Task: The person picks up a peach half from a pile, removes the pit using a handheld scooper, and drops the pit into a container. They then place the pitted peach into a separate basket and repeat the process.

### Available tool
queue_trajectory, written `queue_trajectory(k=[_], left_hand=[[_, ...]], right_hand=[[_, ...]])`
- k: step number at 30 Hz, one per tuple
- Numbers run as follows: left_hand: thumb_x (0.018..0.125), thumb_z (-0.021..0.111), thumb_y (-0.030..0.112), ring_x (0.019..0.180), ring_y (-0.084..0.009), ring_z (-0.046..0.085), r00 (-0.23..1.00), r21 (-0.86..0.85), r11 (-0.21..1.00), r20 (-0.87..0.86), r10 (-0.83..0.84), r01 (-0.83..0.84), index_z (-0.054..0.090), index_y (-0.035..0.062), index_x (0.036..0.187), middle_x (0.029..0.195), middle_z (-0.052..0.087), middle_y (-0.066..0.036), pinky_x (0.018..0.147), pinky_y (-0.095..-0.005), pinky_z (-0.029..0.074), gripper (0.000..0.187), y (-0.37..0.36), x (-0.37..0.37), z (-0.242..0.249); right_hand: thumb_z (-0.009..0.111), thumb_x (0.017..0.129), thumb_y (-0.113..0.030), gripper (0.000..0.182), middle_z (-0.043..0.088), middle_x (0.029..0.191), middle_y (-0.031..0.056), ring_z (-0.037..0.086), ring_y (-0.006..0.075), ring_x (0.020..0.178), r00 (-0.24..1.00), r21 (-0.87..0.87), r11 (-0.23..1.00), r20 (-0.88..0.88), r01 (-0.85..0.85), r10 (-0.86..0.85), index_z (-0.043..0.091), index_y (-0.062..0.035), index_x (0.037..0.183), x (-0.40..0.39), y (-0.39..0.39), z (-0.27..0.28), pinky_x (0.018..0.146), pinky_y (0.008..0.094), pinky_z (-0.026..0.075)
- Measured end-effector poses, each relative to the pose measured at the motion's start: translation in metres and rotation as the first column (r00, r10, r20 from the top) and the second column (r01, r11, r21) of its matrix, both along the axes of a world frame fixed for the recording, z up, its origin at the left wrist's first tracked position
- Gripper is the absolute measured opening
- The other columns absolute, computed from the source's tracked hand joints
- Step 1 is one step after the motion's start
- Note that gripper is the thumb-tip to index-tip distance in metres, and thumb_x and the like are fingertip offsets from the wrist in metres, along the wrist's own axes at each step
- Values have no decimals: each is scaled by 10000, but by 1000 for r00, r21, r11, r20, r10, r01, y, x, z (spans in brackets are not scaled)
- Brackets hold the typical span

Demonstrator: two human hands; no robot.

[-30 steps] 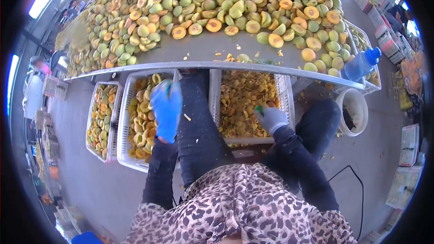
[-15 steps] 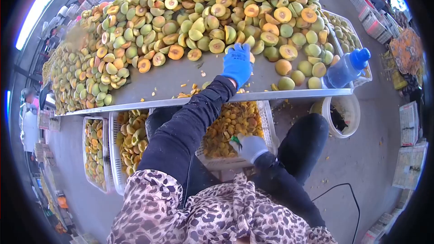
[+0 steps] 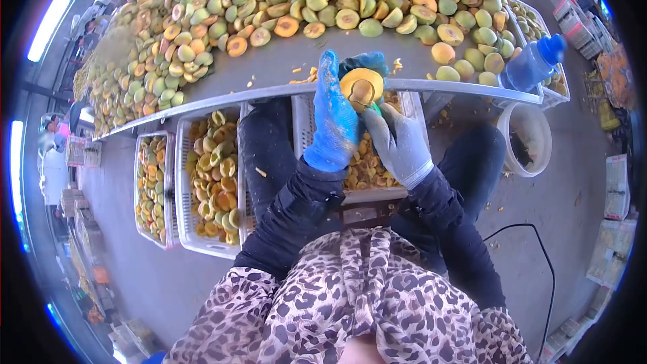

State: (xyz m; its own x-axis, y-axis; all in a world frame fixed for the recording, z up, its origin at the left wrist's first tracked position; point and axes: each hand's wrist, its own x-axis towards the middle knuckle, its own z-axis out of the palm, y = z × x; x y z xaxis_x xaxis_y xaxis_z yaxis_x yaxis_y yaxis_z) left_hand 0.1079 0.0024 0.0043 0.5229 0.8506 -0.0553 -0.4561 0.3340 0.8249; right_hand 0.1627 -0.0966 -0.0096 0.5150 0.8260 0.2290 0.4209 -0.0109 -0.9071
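My left hand [image 3: 333, 125], in a blue glove, grips a peach half [image 3: 352, 79] with its cut face turned up and the brown pit showing. The blue thumb points upward beside the fruit. My right hand [image 3: 399, 138], in a grey glove, is closed around a small green-handled tool [image 3: 371, 109] at the near edge of the peach half. The tool's working end is mostly hidden at the pit. Below both hands stands a crate of orange fruit pieces [image 3: 367, 165], partly covered by them.
A metal table [image 3: 263, 74] carries a large heap of halved peaches [image 3: 256, 0]. A blue bottle [image 3: 529, 67] leans at its right end. White crates of fruit halves [image 3: 214, 182] stand at lower left, and a white bucket [image 3: 539, 155] at right. A black cable [image 3: 549, 249] lies on the floor.
My left hand has come back from the heap toward me with a peach half. My right hand has risen from over the crate to meet it with the green-handled tool.
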Motion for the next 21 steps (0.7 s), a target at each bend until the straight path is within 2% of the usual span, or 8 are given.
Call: queue_trajectory(k=[4,9,10,12,13,14,16,21], left_hand=[[981,345,445,758,-250,617,991,-57,993,75,111,-107,591,-39,949,850,650,-147,739,-341,511,544,-7,-25,5],[993,377,406,736,-249,608,994,41,997,94,59,-64,553,-9,923,794,625,-129,768,-361,506,456,7,-41,-39],[991,435,201,1112,-178,515,971,-34,993,213,-106,115,417,18,1342,1167,559,-64,983,-301,413,396,3,-56,-59],[985,468,195,992,-160,570,973,135,989,231,21,-54,523,41,1171,1043,594,-66,871,-308,468,248,6,-37,-75],[982,485,192,932,-151,597,965,212,967,245,88,-142,575,53,1085,981,612,-67,816,-311,495,196,9,-26,-83],[969,516,286,656,-168,616,968,-2,997,239,-73,75,591,61,904,742,615,-56,621,-321,513,246,0,-46,-31],[935,546,409,525,-190,584,977,-100,995,213,13,9,570,54,720,609,589,-79,521,-318,477,415,-4,-59,-9],[921,542,457,531,-176,580,951,56,989,270,-148,138,593,48,801,638,598,-88,508,-294,464,429,10,-76,-14]], right_hand=[[535,944,-258,281,578,645,221,612,352,601,997,29,997,24,-76,75,591,9,877,-24,-2,-11,538,402,437],[485,979,-210,271,613,739,23,533,107,666,867,-212,928,-466,-306,180,635,15,991,-31,-18,2,619,281,429],[457,986,-175,255,626,796,16,572,115,762,855,-50,946,-445,-320,266,652,-13,1015,-32,-19,-11,681,264,445],[505,960,-118,237,640,1021,100,604,165,957,529,522,849,-697,-89,484,600,-3,1144,-84,-3,49,877,321,483],[608,887,-244,491,507,1195,108,503,193,1108,652,501,836,-560,-225,511,433,8,1271,-74,1,22,965,338,414],[712,814,-370,831,374,1369,116,402,221,1259,761,453,831,-399,-322,512,265,18,1397,-50,8,-9,1053,354,344],[696,826,-378,806,384,1357,117,423,219,1232,774,454,821,-357,-346,523,279,15,1393,-45,12,-16,1038,354,357],[527,930,-410,526,552,908,93,540,153,705,746,132,876,-474,-464,467,431,-33,1285,-35,7,-14,569,279,436]])
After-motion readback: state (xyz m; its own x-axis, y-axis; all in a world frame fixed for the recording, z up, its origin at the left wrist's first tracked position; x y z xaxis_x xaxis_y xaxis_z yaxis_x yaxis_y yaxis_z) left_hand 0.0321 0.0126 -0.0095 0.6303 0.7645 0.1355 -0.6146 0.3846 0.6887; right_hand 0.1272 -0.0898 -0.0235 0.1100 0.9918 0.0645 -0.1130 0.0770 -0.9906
